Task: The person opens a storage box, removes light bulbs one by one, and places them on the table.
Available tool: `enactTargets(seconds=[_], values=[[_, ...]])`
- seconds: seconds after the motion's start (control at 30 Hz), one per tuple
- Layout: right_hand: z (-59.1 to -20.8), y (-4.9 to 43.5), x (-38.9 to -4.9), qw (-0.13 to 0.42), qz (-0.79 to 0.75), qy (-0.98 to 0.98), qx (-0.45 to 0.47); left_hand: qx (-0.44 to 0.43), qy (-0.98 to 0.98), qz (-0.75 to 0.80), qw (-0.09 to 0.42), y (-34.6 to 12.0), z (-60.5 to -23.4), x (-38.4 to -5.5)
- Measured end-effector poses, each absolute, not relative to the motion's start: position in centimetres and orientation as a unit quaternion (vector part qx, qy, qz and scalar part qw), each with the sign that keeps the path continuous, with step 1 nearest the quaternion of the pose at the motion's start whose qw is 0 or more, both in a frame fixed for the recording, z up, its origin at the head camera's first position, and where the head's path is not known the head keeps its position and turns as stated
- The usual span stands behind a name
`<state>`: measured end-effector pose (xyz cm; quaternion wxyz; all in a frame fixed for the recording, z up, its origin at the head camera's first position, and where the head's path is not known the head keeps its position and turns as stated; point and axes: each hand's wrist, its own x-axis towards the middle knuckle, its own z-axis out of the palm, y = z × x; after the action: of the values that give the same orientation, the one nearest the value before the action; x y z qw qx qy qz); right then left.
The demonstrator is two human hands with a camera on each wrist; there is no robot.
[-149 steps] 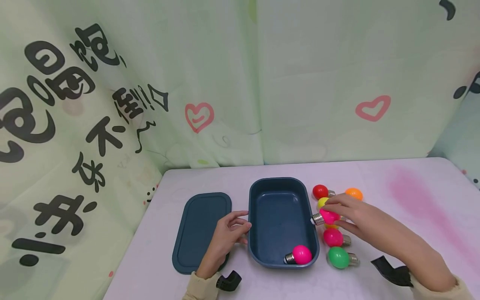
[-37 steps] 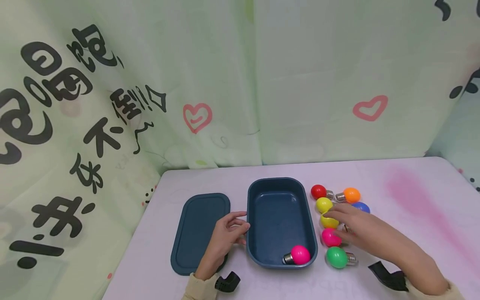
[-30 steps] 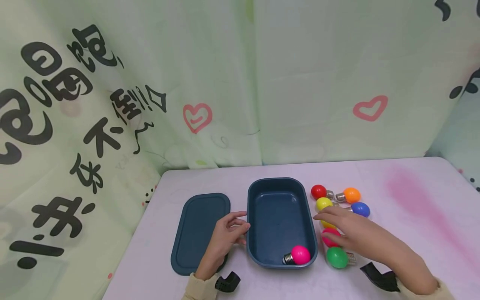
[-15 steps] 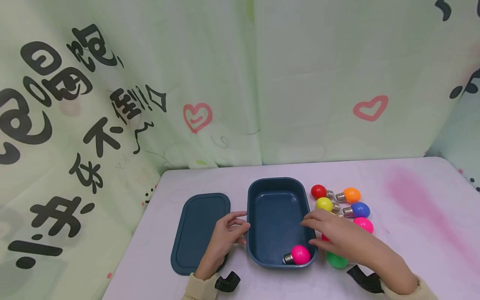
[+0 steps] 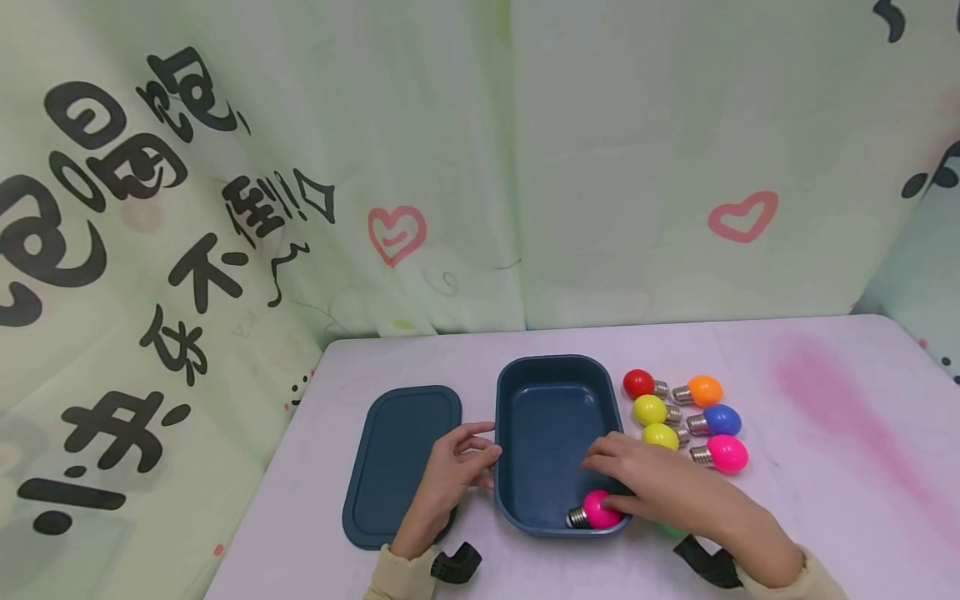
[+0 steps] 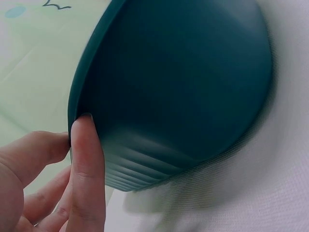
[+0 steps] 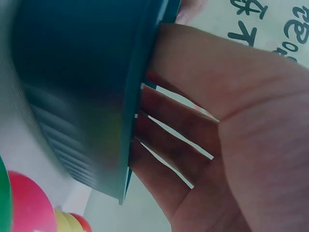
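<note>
A dark blue rectangular container (image 5: 558, 362) stands mid-table, with one pink light bulb (image 5: 600, 510) lying in its near right corner. My left hand (image 5: 459, 461) touches the container's left side, fingertips right at the rim; up close its fingers (image 6: 87, 164) lie against the outer wall. My right hand (image 5: 660, 483) reaches over the right rim, thumb at the pink bulb and the other fingers extended inside the container. From the right wrist, those fingers (image 7: 164, 140) pass behind the rim, their tips hidden.
Left of the container lies its flat blue lid (image 5: 401, 458). Right of it lie several bulbs: red (image 5: 638, 383), orange (image 5: 705, 390), two yellow (image 5: 649, 409), blue (image 5: 722, 420) and pink (image 5: 727, 454). A green bulb (image 7: 4, 203) and another pink bulb (image 7: 30, 203) sit nearer the hand.
Earlier my right hand held a pink bulb over the pile; that bulb now lies on the table at right. The hand has moved left into the container. My left hand stays put.
</note>
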<state>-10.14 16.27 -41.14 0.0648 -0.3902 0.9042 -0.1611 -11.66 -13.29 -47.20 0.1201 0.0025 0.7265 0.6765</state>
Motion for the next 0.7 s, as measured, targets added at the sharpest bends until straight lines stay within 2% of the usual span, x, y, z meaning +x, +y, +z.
enactTargets(seconds=[0.33, 0.7], values=[[-41.1, 15.6, -10.2, 0.081, -0.157, 0.903, -0.391, 0.005, 0.728, 0.676, 0.118, -13.3, -47.3, -11.7], [-41.4, 14.7, -10.4, 0.130, -0.166, 0.895, -0.393, 0.007, 0.728, 0.676, 0.116, -13.3, -47.1, -11.6]])
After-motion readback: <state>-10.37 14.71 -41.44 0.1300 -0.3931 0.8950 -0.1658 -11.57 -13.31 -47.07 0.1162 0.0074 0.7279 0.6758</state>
